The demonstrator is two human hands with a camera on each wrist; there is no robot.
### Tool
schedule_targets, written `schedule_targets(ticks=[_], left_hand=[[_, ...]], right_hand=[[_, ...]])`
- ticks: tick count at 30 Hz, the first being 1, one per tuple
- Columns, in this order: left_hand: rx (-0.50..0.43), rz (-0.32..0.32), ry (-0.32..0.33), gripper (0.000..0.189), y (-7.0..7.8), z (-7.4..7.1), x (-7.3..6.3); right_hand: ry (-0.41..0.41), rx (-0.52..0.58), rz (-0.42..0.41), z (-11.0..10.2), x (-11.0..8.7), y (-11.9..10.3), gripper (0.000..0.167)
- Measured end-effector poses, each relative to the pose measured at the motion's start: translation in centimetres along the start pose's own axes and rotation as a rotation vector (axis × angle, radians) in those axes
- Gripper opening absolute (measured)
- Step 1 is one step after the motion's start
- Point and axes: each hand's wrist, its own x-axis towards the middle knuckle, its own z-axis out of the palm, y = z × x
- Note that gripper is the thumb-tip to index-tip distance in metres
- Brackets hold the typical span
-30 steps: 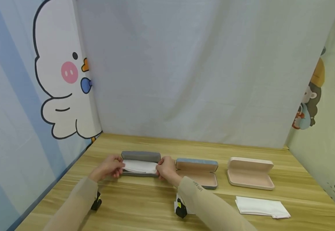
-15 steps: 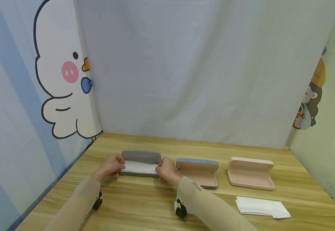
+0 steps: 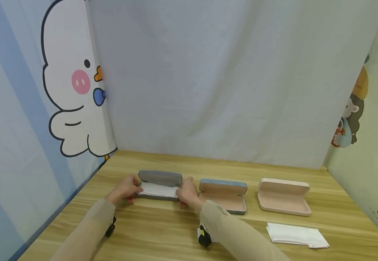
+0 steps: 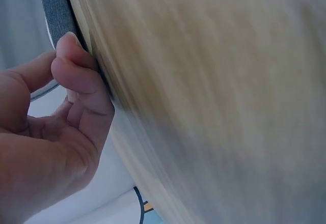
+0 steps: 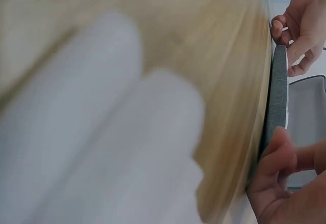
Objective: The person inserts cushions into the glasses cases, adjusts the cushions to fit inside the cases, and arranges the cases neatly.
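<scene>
A grey glasses case (image 3: 160, 177) stands with its lid up at the left of the table. Inside its base lies a folded white cloth (image 3: 158, 190). My left hand (image 3: 125, 189) grips the case's left end, thumb reaching over the rim; in the left wrist view its fingers (image 4: 84, 76) curl against the outside of the case (image 4: 55, 10). At the opposite end, my right hand (image 3: 187, 192) grips likewise. The right wrist view has the right hand's fingertips (image 5: 279, 150) on the front wall. Both thumb tips are partly hidden.
To the right stand a blue glasses case (image 3: 223, 183) and a pale pink one (image 3: 283, 185), both with lids up. A folded white cloth (image 3: 296, 235) lies before the pink case. Blurred white fabric (image 5: 127, 132) is close to the right wrist camera.
The white cloth has come down, from held over the grey case's base to lying inside it. Both hands have lowered slightly with it and stay at the case's two ends.
</scene>
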Motion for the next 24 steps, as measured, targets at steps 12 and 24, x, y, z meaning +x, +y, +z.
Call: schedule_targets(ticks=[12,24], left_hand=[[-0.011,0.08,-0.322,0.11,-0.8,-2.7,-0.6],[0.027,0.077,-0.316,0.12,-0.7,-2.3,0.3]], right_hand=[[-0.234,0.003,0.013,-1.5,-0.2,0.2,0.089],[-0.301,0.198,0.094,-1.7,-0.3,0.0,0.104]])
